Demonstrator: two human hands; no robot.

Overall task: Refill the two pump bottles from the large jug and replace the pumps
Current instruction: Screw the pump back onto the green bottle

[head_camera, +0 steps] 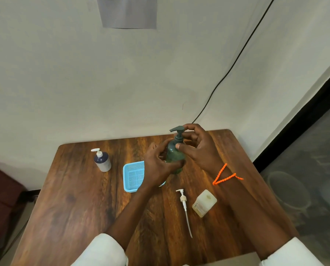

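A dark green pump bottle (174,153) stands upright near the middle of the wooden table (79,198). My left hand (157,166) grips its body from the left. My right hand (195,145) holds the green pump (177,131) at the neck, thumb on the bottle's shoulder and fingers behind the pump head. A white-and-navy pump bottle (102,160) with its pump on stands at the back left. A loose white pump with its long tube (185,208) lies flat on the table, beside a squat pale yellowish bottle (204,203) with no pump.
A light blue mesh basket (133,177) lies under my left wrist. A black cable (235,60) runs down the wall behind the table. A dark red seat (1,198) is at the left, and grey floor lies past the table's right edge.
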